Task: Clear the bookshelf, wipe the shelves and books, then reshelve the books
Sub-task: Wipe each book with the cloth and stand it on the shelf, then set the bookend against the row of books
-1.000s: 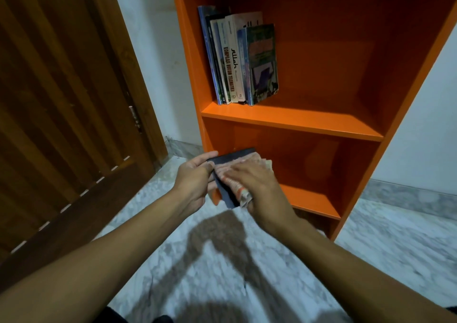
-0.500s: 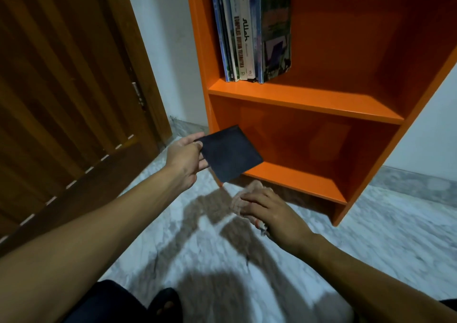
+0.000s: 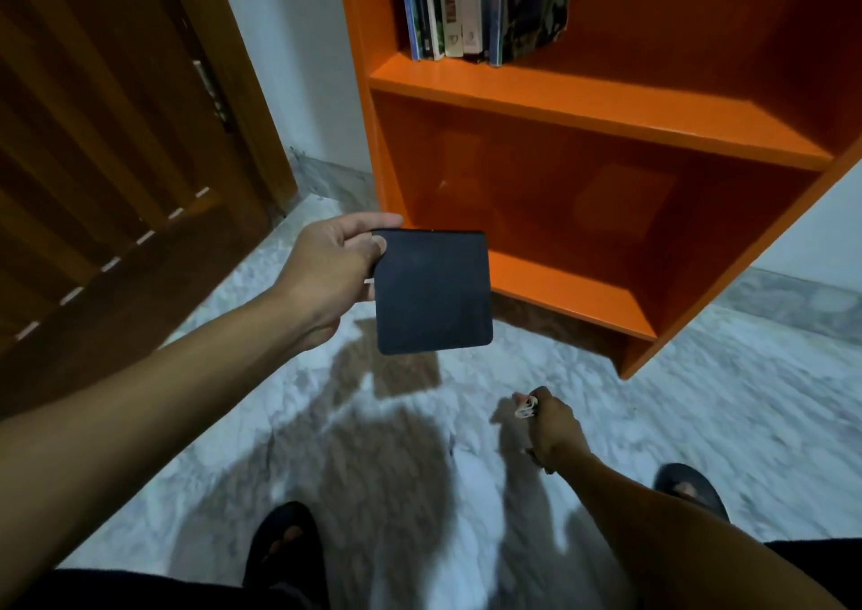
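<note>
— Up and level now comes the dark book (image 3: 433,293), which half a second ago hung tilted, while the right hand (image 3: 555,432) has dropped away low toward the floor (image 3: 699,404), cloth (image 3: 526,408) bunched in its fist.

— And the left hand (image 3: 333,266)?

— It pinches one top corner only, thumb on the cover, fingers behind. That's the risk: a thin grip on a flat cover, so the book could swing or slip and land on the marble.

— Where is it headed?

— I'd judge the orange bookshelf (image 3: 601,117). The book hangs in the air before the lower shelf's left front corner, touching nothing. That upright side panel sits close, so a careless swing clips it.

— Anything else about?

— Shelved books (image 3: 485,7) stand at the upper shelf's left end, a wooden door (image 3: 116,142) stands left, sandalled feet (image 3: 280,544) below. Nothing blocks the lower shelf.
</note>
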